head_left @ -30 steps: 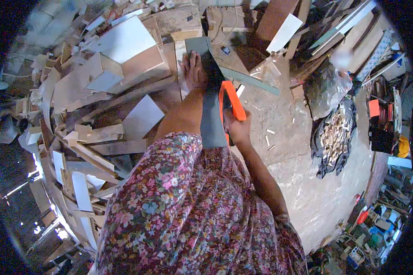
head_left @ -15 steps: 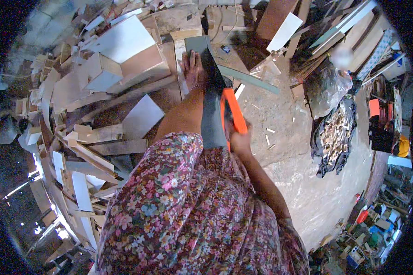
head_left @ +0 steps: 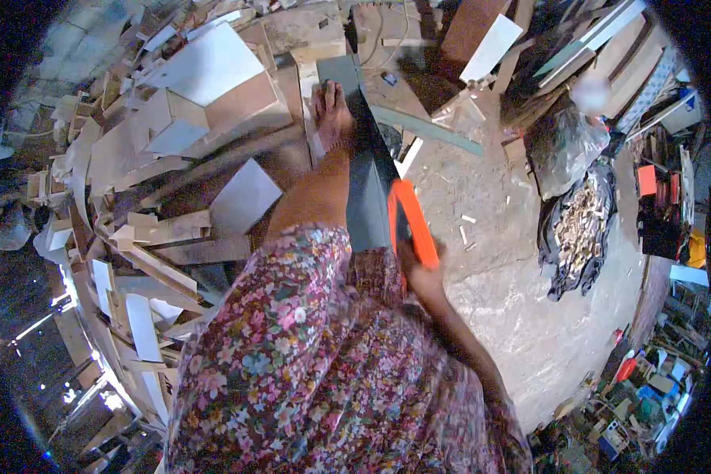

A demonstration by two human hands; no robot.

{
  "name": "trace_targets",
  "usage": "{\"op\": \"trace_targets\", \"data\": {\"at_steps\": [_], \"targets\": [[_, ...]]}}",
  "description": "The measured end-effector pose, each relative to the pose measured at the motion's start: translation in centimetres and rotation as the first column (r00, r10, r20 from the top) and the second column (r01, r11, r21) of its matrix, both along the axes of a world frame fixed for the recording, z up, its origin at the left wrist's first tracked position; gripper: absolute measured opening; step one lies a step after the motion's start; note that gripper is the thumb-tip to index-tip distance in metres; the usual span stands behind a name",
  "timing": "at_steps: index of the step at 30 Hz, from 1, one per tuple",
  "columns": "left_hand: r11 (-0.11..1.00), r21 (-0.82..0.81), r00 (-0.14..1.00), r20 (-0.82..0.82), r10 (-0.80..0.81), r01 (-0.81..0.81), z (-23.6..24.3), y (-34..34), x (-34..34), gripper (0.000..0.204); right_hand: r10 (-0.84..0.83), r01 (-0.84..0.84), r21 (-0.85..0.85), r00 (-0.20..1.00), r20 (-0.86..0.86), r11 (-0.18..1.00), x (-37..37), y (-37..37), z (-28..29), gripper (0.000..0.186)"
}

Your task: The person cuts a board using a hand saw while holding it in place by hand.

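A long dark grey board (head_left: 368, 217) runs away from my body, its near end by my floral clothing. My left hand (head_left: 333, 118) presses on the far part of the board with its fingers stretched out, a bracelet at the wrist. At the board's right edge, my right hand (head_left: 423, 268) is closed around the near end of an orange-framed saw (head_left: 419, 225). The frame is blurred, and its blade cannot be made out. Part of my right hand's fingers is hidden behind the orange frame.
Wooden boxes and offcuts (head_left: 237, 103) crowd the left side, with a pale square panel (head_left: 247, 197) nearer me. A greenish strip (head_left: 426, 129) lies beyond the saw. Right of it, a black plastic sheet (head_left: 569, 272) holds wood scraps on the concrete floor (head_left: 521, 332).
My right hand has drawn the orange-framed saw back toward my body and slightly right. My left hand stays at nearly the same place on the board.
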State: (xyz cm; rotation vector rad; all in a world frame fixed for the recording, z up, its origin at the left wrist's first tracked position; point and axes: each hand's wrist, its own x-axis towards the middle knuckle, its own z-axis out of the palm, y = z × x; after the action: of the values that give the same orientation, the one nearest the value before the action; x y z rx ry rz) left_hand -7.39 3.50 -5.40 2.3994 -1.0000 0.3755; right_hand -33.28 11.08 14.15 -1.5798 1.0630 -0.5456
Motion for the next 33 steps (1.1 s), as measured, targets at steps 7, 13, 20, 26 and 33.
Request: {"op": "trace_targets", "data": {"at_steps": [7, 13, 20, 26, 33], "targets": [[0.997, 0.06, 0.998, -0.044, -0.053, 0.056, 0.9, 0.4, -0.5, 0.049, -0.033, 0.014, 0.116, 0.985, 0.167, 0.993, 6.5, -3.9, -6.1, 0.012], [0.992, 0.126, 0.998, -0.061, -0.002, 0.01, 1.0, 0.2, -0.4, 0.048, -0.009, 0.008, 0.284, 1.0, 0.003, 0.959, -2.5, 0.5, 1.4, 0.01], [0.999, 0.047, 0.997, -0.073, -0.022, 0.026, 0.7, 0.1, -0.4, 0.047, -0.148, 0.159, -0.061, 0.976, 0.161, 0.985, 3.7, -2.0, -4.7, 0.014], [0.991, -0.109, 0.995, -0.056, -0.082, 0.076, -0.9, 0.2, -0.1, 0.045, -0.057, 0.053, 0.023, 0.976, 0.209, 0.998, 4.1, -2.7, -4.2, 0.013], [0.981, 0.17, 0.994, 0.066, 0.087, -0.097, -0.6, -0.5, -0.1, 0.047, -0.052, 0.047, 0.172, 0.998, 0.023, 0.984, -2.2, 0.9, 1.0, 0.015]]}}
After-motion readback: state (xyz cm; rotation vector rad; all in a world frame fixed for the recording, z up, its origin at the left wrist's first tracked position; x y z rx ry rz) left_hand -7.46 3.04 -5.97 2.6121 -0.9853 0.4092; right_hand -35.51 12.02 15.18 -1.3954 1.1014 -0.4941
